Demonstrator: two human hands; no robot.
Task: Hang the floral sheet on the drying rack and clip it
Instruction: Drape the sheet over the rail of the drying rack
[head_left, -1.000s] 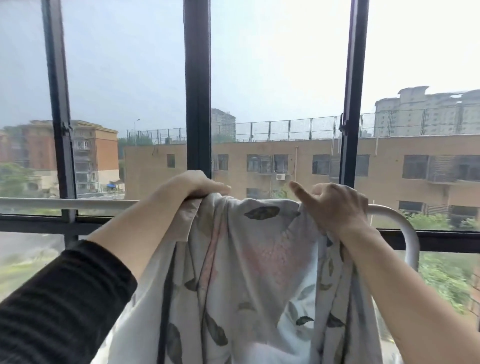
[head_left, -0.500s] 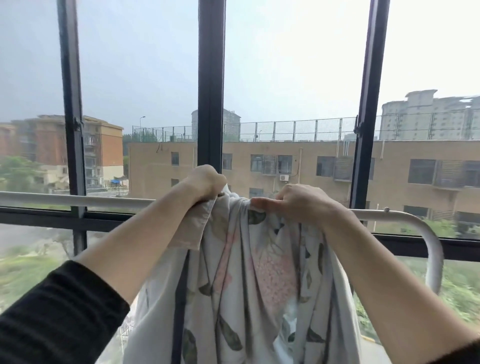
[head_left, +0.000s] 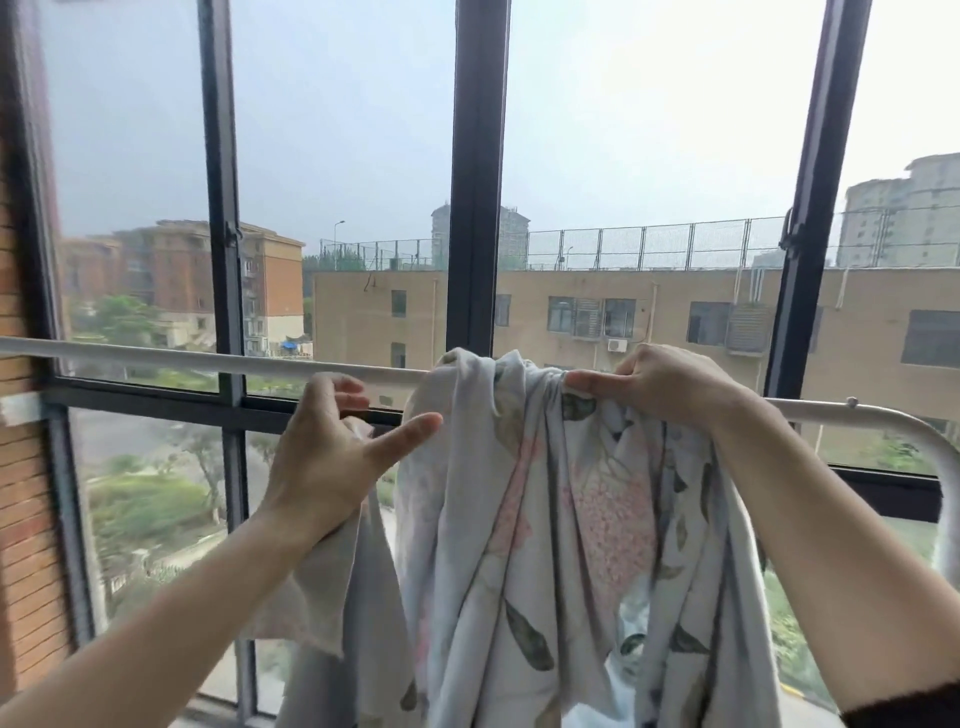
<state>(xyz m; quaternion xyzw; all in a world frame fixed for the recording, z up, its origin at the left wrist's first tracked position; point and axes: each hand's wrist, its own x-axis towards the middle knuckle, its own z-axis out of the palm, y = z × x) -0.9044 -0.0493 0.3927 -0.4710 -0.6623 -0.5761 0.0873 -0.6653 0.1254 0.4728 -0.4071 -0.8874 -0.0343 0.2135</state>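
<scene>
Nearest the camera, two bare forearms reach up from the lower corners, and a dark sleeve (head_left: 904, 706) shows at the right wrist's lower edge. Between them the floral sheet (head_left: 545, 545) hangs in long bunched folds, pale with grey leaves and pink blooms, running down out of view.

The left hand (head_left: 332, 457) sits just left of the main bunch, below the rail. Its fingers curl in on a side flap of the sheet, which trails down under the wrist, while the thumb points straight out to the right and touches the hanging cloth.

The right hand (head_left: 654, 384) is higher, at the rail. Its fingers are closed tight over the gathered top of the sheet and the thumb lies flat along the folds, pointing left.

The sheet's top is draped over the white top rail of the drying rack (head_left: 208, 360), gathered into a narrow bunch towards the right half of the rail. The rail runs across from the left edge and bends downward at the far right.

Just behind the rack stands a dark window frame (head_left: 475, 182) with upright bars, and a brick wall (head_left: 26, 519) at the left edge. Through the glass lie green trees below, a long tan building (head_left: 675, 312) topped by a rooftop fence (head_left: 649, 247), and an orange-brick block (head_left: 260, 280) to the left under a hazy sky.
</scene>
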